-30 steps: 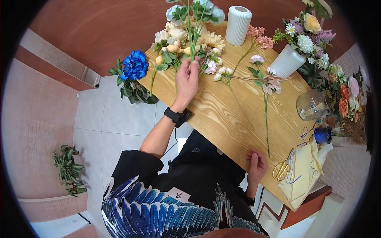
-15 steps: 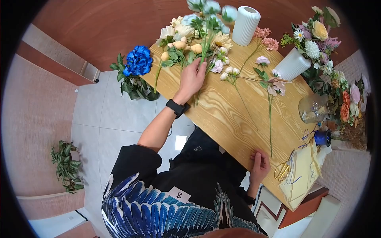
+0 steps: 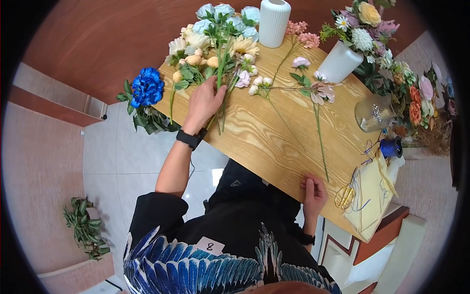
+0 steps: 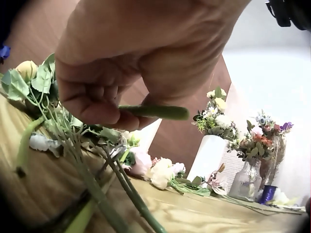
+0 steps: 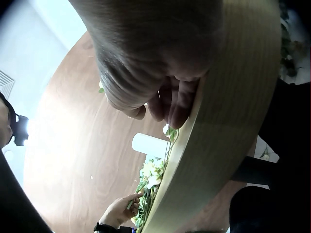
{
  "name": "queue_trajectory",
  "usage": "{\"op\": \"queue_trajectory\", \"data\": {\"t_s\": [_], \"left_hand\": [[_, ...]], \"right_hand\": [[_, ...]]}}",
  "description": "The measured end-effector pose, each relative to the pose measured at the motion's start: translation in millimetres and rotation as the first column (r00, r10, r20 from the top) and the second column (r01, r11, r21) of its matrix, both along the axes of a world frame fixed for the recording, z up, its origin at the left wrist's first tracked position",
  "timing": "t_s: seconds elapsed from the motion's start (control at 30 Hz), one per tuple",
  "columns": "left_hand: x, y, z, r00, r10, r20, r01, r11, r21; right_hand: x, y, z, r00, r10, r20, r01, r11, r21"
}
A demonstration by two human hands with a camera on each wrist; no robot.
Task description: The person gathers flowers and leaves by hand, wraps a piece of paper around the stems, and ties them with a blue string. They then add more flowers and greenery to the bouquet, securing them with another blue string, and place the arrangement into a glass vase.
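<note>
Pale blue artificial flowers [image 3: 235,23] lie at the far edge of the table, over cream blooms [image 3: 178,46] and yellow-orange buds [image 3: 193,60]. My left hand [image 3: 205,103] holds their green stem; in the left wrist view the cut end of the stem [image 4: 167,112] sticks out between thumb and fingers. Other stems [image 4: 138,201] lie on the table below that hand. My right hand [image 3: 314,192] rests at the near table edge with loosely curled fingers, holding nothing.
A white ribbed vase [image 3: 274,23] stands at the back; another white vase [image 3: 340,62] holds mixed flowers. A glass jar [image 3: 373,113], blue spool [image 3: 390,147], gold-handled scissors [image 3: 345,197] and yellow paper [image 3: 369,201] are on the right. Pink flowers [image 3: 323,91] lie mid-table; blue flowers [image 3: 147,87] hang past the left edge.
My left hand has brought the pale blue flowers down from above the table onto the other flowers. The right hand stays at the table edge.
</note>
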State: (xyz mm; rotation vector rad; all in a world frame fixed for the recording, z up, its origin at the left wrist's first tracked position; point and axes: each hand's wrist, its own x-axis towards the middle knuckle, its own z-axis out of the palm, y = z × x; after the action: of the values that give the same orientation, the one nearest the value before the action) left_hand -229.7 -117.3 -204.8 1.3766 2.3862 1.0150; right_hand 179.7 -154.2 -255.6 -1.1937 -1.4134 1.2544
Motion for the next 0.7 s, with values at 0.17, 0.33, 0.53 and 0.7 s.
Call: {"op": "queue_trajectory", "data": {"t_s": [0.17,0.33,0.53,0.7], "left_hand": [[-6.6,-4.7,-14.1,0.97,-0.09,-0.228,0.093,0.996,0.004],[-4.5,-3.7,-11.4,0.983,-0.076,-0.167,0.05,0.987,-0.155],[-7.6,-5.6,-18.4,0.984,-0.073,-0.161,0.049,0.988,-0.149],[-7.7,-2.0,-20.7,0.988,-0.11,-0.108,0.092,0.983,-0.156]], "right_hand": [[-0.1,-0.1,0.8,1.0,0.005,-0.01,-0.005,1.0,0.008],[6.0,11.8,17.0,0.987,0.146,0.072,-0.129,0.971,-0.201],[-36.8,73.9,90.2,0.681,0.569,0.46,-0.58,0.803,-0.135],[-122.7,179.3,92.6,0.656,0.435,0.617,-0.604,0.793,0.083]]}}
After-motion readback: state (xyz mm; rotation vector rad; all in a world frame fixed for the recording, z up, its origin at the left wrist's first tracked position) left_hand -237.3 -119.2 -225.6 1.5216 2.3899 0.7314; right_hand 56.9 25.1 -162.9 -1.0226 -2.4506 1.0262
